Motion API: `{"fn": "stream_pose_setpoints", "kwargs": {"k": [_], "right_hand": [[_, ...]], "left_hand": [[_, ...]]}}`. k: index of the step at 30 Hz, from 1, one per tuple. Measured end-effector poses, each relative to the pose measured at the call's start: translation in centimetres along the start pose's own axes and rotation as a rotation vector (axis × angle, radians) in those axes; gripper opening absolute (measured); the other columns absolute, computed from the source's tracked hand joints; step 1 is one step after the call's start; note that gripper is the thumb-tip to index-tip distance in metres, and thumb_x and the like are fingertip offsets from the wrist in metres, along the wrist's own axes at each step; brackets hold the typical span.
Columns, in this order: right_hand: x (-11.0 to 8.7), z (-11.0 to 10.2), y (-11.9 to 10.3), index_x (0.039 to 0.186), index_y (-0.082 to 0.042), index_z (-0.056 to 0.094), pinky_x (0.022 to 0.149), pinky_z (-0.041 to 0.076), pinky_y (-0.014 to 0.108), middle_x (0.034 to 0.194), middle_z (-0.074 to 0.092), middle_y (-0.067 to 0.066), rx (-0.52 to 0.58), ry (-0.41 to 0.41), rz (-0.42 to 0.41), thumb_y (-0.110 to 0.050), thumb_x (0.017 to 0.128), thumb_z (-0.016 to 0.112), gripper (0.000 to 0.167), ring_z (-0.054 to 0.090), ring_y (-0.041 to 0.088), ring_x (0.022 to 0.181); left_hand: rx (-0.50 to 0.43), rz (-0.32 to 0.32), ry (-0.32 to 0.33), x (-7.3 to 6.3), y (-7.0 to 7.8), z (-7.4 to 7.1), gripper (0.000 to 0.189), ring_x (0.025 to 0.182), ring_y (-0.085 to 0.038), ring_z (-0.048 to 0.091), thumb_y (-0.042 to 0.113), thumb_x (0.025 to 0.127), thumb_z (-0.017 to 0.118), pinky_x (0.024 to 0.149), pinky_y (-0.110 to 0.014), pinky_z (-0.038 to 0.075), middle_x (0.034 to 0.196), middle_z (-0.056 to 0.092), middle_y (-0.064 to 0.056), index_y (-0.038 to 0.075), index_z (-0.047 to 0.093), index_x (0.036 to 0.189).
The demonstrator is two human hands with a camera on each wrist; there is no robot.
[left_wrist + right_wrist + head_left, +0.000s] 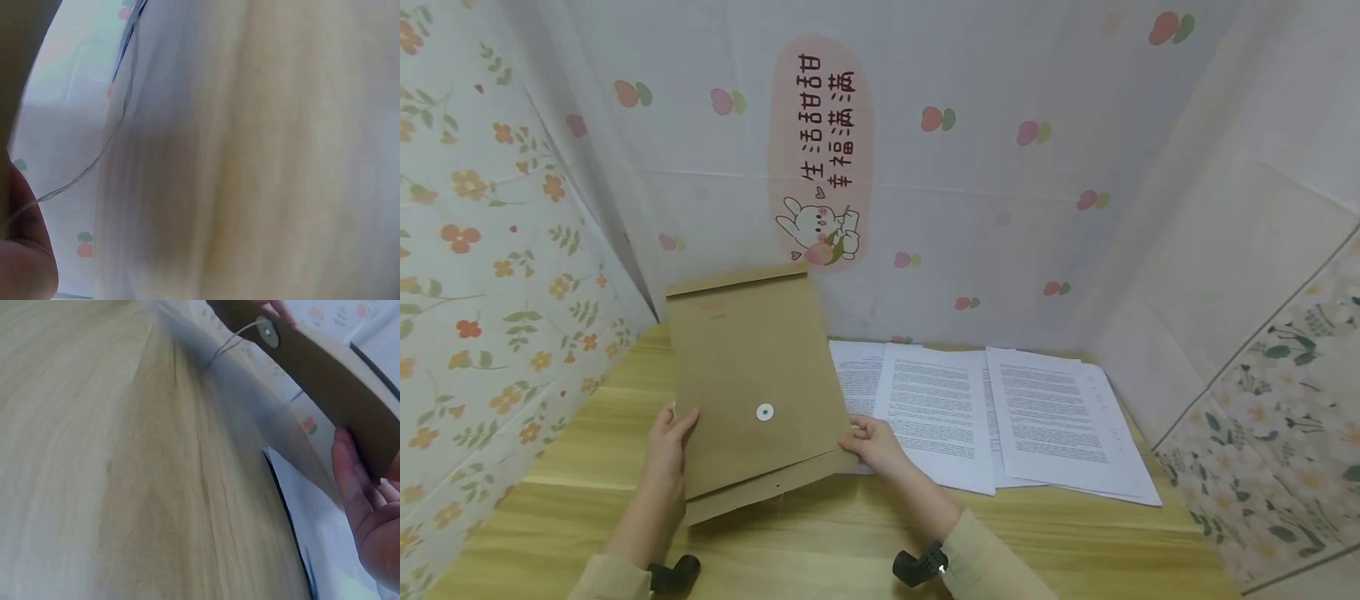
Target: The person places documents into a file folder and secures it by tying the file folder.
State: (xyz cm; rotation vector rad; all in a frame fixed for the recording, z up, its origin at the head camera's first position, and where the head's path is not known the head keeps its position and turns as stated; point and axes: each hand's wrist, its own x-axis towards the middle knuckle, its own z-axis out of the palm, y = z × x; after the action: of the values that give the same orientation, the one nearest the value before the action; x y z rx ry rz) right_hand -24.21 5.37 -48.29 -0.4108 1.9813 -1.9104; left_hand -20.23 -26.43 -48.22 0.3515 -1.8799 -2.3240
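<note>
A brown kraft string-tie envelope (pixel 745 358) is held up, tilted, over the table in the head view. Its round white button (pixel 765 412) faces up, and a flap shows along the lower edge. My left hand (pixel 668 442) grips the left edge with the thumb on top. At the lower right corner, my right hand (pixel 874 443) pinches the envelope. A thin string (pixel 234 347) hangs from another button (pixel 269 334) on the side seen in the right wrist view. Whether anything is inside cannot be seen.
Printed sheets (pixel 932 408) lie overlapping on the wooden table (pixel 835 542), right of the envelope. More printed sheets (pixel 1060 425) lie farther right. A patterned white curtain (pixel 985 200) hangs behind, and flowered cloth (pixel 490 275) borders the left side.
</note>
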Motion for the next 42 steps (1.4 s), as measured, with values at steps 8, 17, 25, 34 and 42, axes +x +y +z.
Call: {"fn": "stream_pose_setpoints", "kwargs": {"k": [8,17,25,34,42], "right_hand": [[1.2,-1.0,-0.2,0.135,0.008,0.046,0.078,0.055,0.036,0.105,0.067,0.022,-0.106,-0.048,-0.028,0.0,0.093,0.056,0.044,0.069,0.03,0.088],[3.2,-2.3,0.2,0.132,0.004,0.053,0.074,0.056,0.035,0.099,0.07,0.018,-0.107,-0.092,0.072,0.001,0.091,0.059,0.041,0.069,0.023,0.082],[3.4,-2.3,0.6,0.139,0.004,0.044,0.078,0.055,0.036,0.105,0.068,0.019,0.012,-0.131,0.101,0.003,0.087,0.062,0.056,0.068,0.023,0.084],[3.2,-1.2,2.2,0.139,0.004,0.044,0.083,0.053,0.035,0.116,0.063,0.021,0.015,0.001,0.077,0.005,0.079,0.065,0.063,0.066,0.027,0.095],[3.6,0.4,2.7,0.136,0.003,0.048,0.089,0.05,0.034,0.116,0.064,0.02,-0.046,0.084,0.046,0.003,0.077,0.068,0.062,0.065,0.03,0.1]], "left_hand": [[-0.123,-0.048,-0.029,0.8,0.9,-2.1,0.012,0.094,0.004,0.04,0.022,0.101,0.049,0.106,-0.029,0.026,0.114,0.035,0.013,0.026,0.042,0.11],[-0.004,-0.116,0.005,2.7,2.1,-4.9,0.049,0.082,0.002,0.06,0.021,0.098,0.055,0.077,-0.016,0.049,0.106,0.05,0.014,0.013,0.033,0.141],[0.101,-0.132,-0.032,2.6,2.2,-6.1,0.069,0.077,0.0,0.061,0.014,0.1,0.048,0.074,-0.019,0.052,0.101,0.052,0.007,-0.006,0.004,0.149],[0.015,-0.207,0.007,2.1,1.9,-7.2,0.075,0.072,-0.004,0.063,0.003,0.099,0.045,0.073,-0.022,0.054,0.086,0.054,0.01,-0.003,-0.013,0.147],[0.022,-0.242,-0.006,2.0,1.6,-8.6,0.074,0.067,-0.004,0.061,0.002,0.099,0.037,0.067,-0.022,0.054,0.078,0.058,0.009,-0.003,-0.021,0.144]]}}
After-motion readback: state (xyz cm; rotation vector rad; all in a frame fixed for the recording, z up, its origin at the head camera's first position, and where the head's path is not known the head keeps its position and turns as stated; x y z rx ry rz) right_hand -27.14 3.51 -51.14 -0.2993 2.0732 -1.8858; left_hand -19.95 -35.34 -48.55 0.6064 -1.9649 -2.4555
